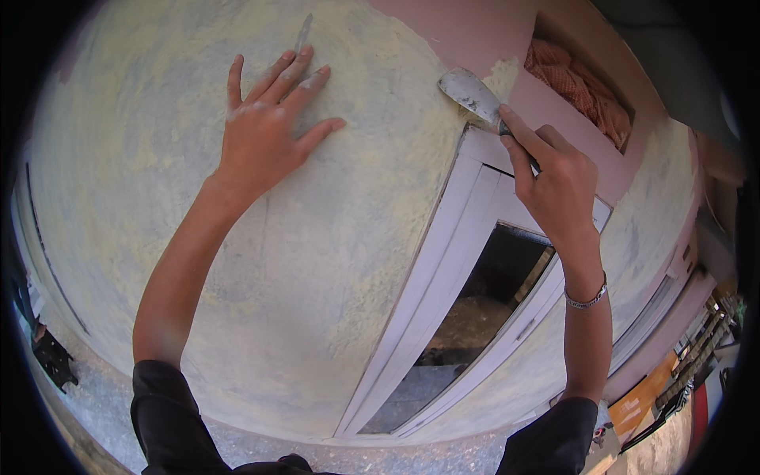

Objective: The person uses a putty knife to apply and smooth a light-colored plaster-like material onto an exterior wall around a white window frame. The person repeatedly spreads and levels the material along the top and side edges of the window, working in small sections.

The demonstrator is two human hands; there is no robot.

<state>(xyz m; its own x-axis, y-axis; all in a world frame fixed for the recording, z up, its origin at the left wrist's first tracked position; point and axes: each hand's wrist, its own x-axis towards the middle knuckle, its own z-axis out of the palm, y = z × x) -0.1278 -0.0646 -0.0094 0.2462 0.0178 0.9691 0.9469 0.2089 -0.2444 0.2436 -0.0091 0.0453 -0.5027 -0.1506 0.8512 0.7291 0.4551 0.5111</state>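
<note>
My left hand (273,119) lies with its fingers spread against the wall (340,229), which is coated in patchy pale yellow and grey filler. Whitish residue marks its knuckles and fingertips. Just above the middle fingertips is a thin grey pointed streak (305,32); whether it is a mark or an object I cannot tell. My right hand (554,170) grips a putty knife (471,93) by its dark handle. The broad, smeared metal blade is at the wall just above the top corner of the white door frame (447,237), near the border with pink paint.
A recess at the upper right holds a bunched reddish patterned cloth (574,87). Dark glass (483,301) fills the framed opening below my right hand. A black object (54,360) stands at the lower left, and an orange panel (637,400) among clutter at the lower right.
</note>
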